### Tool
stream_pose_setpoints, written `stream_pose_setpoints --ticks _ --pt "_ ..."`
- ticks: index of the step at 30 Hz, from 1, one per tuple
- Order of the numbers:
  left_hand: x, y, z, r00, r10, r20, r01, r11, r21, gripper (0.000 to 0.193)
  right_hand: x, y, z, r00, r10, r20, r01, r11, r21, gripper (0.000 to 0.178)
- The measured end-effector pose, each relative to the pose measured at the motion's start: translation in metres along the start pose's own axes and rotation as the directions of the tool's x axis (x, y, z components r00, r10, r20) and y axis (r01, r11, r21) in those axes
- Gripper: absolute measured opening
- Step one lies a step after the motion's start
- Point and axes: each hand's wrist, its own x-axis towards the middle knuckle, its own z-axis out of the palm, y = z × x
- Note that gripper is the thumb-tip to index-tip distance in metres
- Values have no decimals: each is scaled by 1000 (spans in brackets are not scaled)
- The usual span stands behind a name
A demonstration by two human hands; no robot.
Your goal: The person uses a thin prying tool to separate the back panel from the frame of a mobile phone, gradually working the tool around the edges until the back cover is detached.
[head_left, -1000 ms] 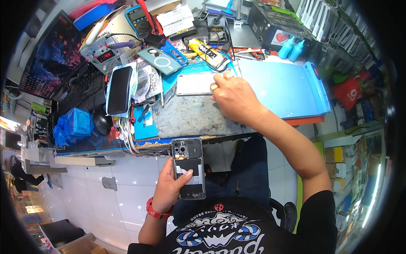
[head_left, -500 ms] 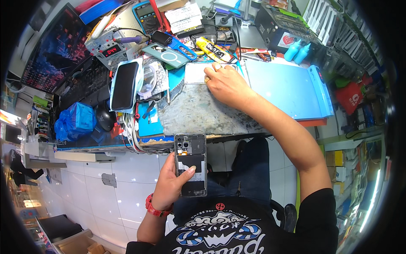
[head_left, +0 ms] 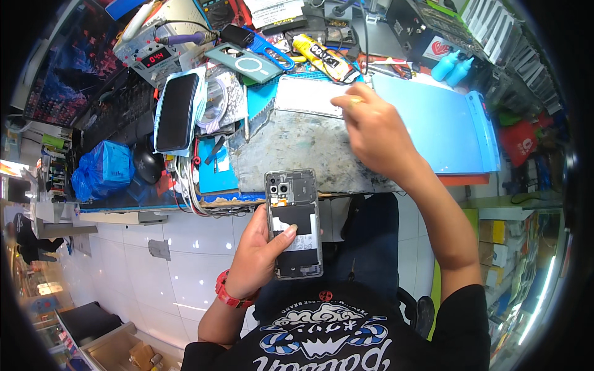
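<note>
In my left hand (head_left: 252, 250) is a smartphone (head_left: 303, 213) with its back cover off, its camera lenses, dark battery area and inner parts facing up. The thumb lies across the phone's middle, and the phone is held at the bench's near edge. My right hand (head_left: 374, 127) is over the bench with its fingers curled together, by the right end of a flat white panel (head_left: 307, 96). What those fingers hold, if anything, is too small to make out. The panel lies on the far part of the worn grey mat (head_left: 291, 145).
A dark-screened phone (head_left: 177, 111) lies at the left beside a coiled white cable (head_left: 215, 105). Behind the panel are a yellow tube (head_left: 322, 57) and a green phone case (head_left: 244, 63). A light blue pad (head_left: 427, 123) covers the right side, with two blue bottles (head_left: 451, 68) beyond it.
My right hand has moved right and nearer, uncovering more of the white panel. My left hand has raised the opened phone slightly toward the bench and to the right.
</note>
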Motion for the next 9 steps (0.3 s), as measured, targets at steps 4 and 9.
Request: stream_pose_setpoints --ticks 4,9 --pt "6 -3 1 999 17 35 -15 998 -65 55 -43 -36 -24 972 230 37 -231 930 284 19" --pt "8 -9 0 994 -32 106 52 981 -188 61 -101 -63 -17 921 296 254 -375 849 371 31"
